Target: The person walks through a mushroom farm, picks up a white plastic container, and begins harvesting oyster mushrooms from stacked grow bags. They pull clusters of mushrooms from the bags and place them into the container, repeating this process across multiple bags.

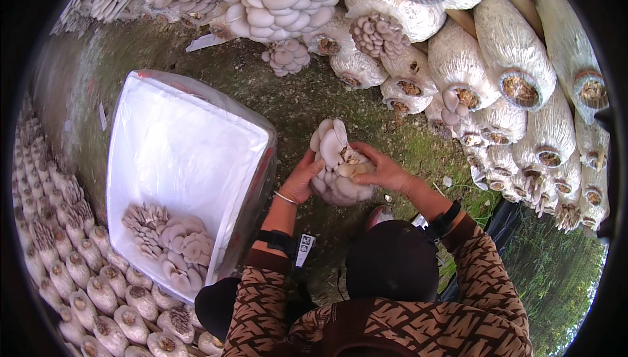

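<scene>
Both hands hold one large cluster of pale oyster mushrooms (341,182) over the ground, its cut or torn base turned up towards the camera. My left hand (303,176) grips the cluster's left side. On the opposite side, my right hand (385,168) has its thumb and fingers around the base. To the left stands a large box lined with clear plastic (184,136); several oyster mushroom clusters (171,246) lie in its near left corner. The undersides of the held caps are partly hidden.
Stacked mushroom substrate bags (512,52) line the top and right, some bearing clusters, among them a big pale one (284,6). More bags (115,286) fill the lower left. Mossy ground (314,92) runs between. A small printed marker strip (304,250) shows beside my left forearm.
</scene>
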`<state>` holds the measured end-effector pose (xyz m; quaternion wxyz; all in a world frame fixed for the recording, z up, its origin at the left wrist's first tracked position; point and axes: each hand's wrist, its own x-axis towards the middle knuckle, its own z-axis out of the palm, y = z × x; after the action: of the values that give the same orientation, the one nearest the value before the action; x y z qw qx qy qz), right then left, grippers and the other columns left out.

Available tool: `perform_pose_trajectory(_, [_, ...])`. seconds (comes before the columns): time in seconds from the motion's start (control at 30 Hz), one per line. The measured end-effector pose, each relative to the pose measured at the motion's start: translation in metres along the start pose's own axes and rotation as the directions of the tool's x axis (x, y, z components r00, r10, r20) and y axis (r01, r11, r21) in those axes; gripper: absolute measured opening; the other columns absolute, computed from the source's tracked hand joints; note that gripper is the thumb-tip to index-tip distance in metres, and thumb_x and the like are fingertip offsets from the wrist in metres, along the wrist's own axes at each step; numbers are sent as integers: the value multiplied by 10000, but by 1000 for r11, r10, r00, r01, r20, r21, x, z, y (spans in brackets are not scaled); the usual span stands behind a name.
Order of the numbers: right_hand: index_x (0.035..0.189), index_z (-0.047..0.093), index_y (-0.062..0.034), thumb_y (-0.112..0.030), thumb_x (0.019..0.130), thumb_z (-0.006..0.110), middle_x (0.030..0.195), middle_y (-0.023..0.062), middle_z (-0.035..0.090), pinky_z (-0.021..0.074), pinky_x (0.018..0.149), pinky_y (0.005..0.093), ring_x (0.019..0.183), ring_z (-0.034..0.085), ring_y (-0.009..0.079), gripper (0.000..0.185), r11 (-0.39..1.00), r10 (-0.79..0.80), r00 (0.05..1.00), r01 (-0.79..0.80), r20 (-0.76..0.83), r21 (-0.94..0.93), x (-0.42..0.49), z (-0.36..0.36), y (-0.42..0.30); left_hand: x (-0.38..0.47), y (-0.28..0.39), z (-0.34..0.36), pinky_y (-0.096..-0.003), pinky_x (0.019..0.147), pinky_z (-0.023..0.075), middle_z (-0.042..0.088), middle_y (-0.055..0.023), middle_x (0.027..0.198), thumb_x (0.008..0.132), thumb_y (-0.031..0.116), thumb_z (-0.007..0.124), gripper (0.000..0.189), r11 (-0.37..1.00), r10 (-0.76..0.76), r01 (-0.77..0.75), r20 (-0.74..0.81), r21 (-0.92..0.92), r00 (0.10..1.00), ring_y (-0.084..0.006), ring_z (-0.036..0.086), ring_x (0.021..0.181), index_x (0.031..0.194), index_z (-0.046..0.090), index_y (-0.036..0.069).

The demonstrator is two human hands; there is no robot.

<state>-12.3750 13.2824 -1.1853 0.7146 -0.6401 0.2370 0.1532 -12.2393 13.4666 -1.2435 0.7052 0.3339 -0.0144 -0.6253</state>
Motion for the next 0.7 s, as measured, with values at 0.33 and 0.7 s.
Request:
perform_pose_trajectory(0.33, [1184, 465, -9, -338, 668, 763, 979, 190, 603, 495, 790, 396, 906, 618, 319, 681, 742, -195, 977, 90, -85, -664, -3, 5, -2, 0, -8, 17, -384, 953, 419, 502, -91, 1237, 746, 13, 668, 696, 987, -155, 159, -170, 8, 973, -230, 501, 1135, 1349, 326, 65])
perform_pose_trajectory(0.7, [1137, 460, 12, -373, 718, 683, 917, 228, 629, 506, 742, 423, 857, 627, 372, 612, 785, -165, 969, 15, -186, -619, -1, 3, -15, 3, -8, 25, -369, 933, 439, 528, -93, 1198, 735, 5, 673, 656, 985, -157, 140, -187, -101, 970, -222, 535, 1087, 1313, 367, 59])
